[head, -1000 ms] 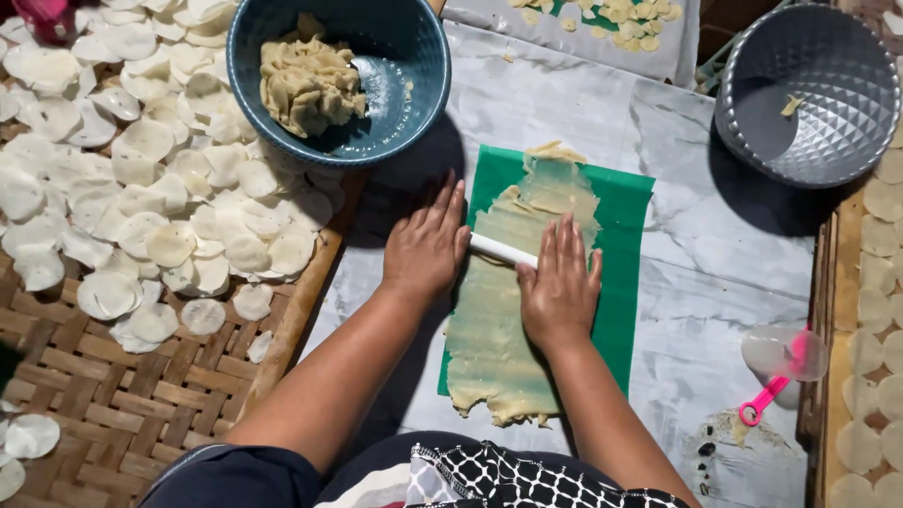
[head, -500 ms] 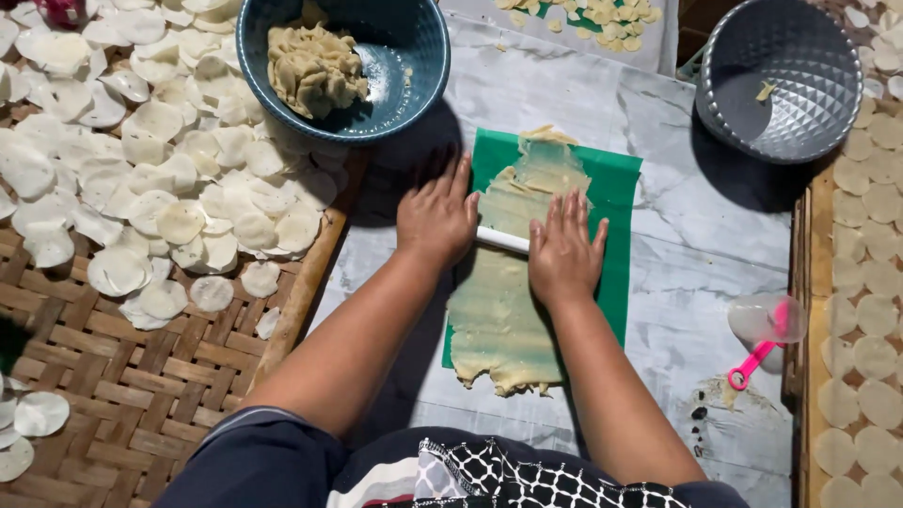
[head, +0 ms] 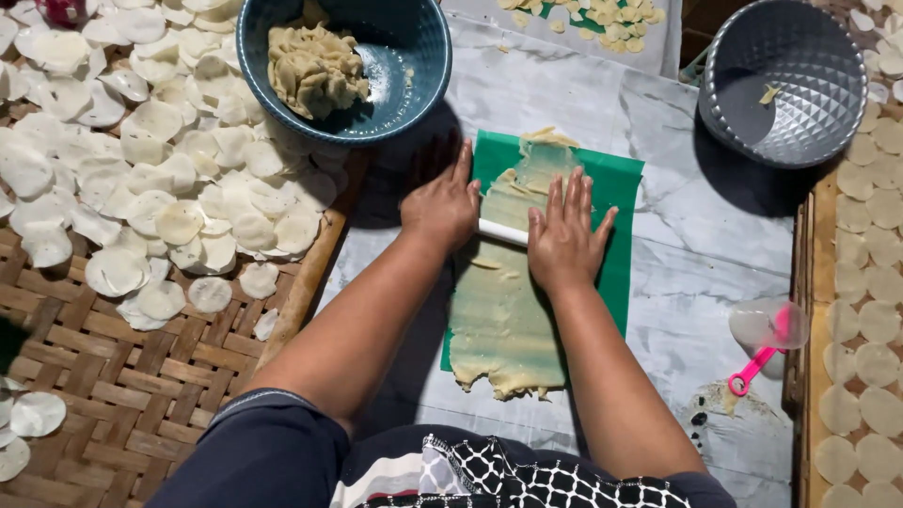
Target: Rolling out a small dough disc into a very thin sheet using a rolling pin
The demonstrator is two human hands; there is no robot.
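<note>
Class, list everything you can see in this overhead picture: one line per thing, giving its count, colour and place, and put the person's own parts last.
Rolling pin: one, white, under both palms across the dough.
Dough sheet: one, pale yellow, rolled flat on the mat.
Mat: one, green, on the marble slab.
Marble slab: one, grey-white, centre.
Bowl: one, blue, top centre, holding a dough lump.
Embossed bowl: one, silver-grey, top right.
Cutter: one, clear cup with pink handle, right on the slab.
Dough discs: many, off-white, on the woven tray at left; more at the right edge.
Left hand: flat on the pin.
Right hand: flat on the pin.
</note>
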